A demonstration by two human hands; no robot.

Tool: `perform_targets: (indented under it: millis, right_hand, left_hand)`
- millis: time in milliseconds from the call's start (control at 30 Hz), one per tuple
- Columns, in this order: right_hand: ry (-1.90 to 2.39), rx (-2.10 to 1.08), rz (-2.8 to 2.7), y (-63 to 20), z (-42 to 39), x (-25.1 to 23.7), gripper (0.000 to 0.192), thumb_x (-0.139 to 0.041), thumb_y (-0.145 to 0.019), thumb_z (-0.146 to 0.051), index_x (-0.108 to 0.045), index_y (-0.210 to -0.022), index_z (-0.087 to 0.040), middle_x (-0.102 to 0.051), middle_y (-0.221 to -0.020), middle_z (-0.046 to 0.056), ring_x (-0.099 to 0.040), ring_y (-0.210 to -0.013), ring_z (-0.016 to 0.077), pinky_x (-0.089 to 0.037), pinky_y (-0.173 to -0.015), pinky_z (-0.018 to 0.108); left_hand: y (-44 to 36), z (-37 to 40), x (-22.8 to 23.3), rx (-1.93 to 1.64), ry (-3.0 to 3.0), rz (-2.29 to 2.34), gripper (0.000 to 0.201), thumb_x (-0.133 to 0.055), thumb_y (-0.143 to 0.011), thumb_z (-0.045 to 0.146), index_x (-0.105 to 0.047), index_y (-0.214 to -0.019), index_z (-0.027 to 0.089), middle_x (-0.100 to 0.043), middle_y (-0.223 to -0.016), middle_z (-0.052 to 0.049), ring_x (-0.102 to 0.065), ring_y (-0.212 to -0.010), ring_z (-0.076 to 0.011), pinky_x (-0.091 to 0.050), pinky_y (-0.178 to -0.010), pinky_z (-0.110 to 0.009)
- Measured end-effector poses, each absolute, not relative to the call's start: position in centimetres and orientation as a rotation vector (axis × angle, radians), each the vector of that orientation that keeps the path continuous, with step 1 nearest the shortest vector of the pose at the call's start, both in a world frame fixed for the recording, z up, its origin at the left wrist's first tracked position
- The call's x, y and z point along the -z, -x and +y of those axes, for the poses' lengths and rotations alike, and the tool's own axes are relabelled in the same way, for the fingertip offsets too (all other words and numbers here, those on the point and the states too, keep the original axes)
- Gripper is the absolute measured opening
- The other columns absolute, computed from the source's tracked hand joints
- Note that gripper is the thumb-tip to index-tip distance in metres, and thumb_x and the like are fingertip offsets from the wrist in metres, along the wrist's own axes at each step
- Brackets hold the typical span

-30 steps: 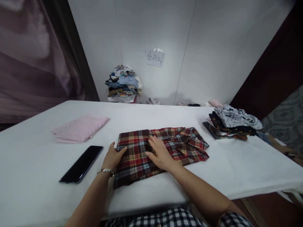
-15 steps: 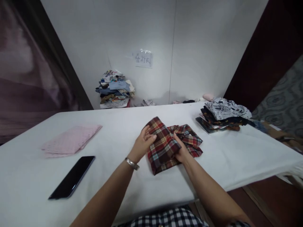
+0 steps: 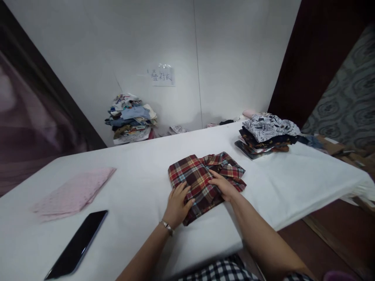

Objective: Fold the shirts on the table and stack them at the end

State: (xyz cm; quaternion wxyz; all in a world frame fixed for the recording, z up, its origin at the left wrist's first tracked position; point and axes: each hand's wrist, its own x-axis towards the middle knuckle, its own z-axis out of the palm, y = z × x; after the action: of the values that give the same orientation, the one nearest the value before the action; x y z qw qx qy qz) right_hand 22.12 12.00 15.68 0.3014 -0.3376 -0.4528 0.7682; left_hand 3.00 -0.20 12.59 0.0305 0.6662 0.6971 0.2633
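Flat on folded shirt [image 3: 202, 179]: left hand [image 3: 177, 205] open at near-left edge, right hand [image 3: 224, 186] open at middle, collar end pointing far-right toward stack [image 3: 265, 134].

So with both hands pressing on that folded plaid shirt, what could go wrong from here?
The plaid shirt is folded, but its collar end bunches loosely beyond the right hand, so the fold may spring open once the left hand lifts. The shirt also lies fairly near the front edge of the table, so a careless push might slide it off. The phone lies near the front edge too, where a sweeping arm could knock it.
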Motion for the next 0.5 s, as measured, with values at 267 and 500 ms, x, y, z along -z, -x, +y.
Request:
perform_targets:
  millis: [267, 500]
  right_hand:
    - [1.101, -1.754, -1.580, -23.4, 11.2, -15.4, 0.078, -0.067, -0.071, -0.027, -0.038, -0.143, -0.026, -0.062, -0.122, 0.008, -0.067, -0.079, 0.0228, -0.057, -0.060, 0.037]
    - [1.055, -1.905, -1.540, -23.8, 10.2, -15.7, 0.079, -0.062, -0.073, -0.022, -0.032, -0.145, -0.027, -0.069, -0.101, 0.005, -0.063, -0.056, 0.0152, -0.050, -0.042, 0.026]
  left_hand:
    - [-2.9, 0.0, -12.8, -1.003, -1.959, 2.112, 0.040, -0.054, -0.085, 0.041, -0.061, -0.119, 0.021, -0.053, -0.137, -0.011, -0.047, -0.128, -0.0265, -0.038, -0.108, -0.049]
    - [-3.4, 2.0, -14.3, -0.860, -2.100, 2.164, 0.048, -0.048, -0.089, 0.044, -0.052, -0.130, 0.020, -0.043, -0.146, -0.012, -0.036, -0.136, -0.0277, -0.030, -0.111, -0.054]
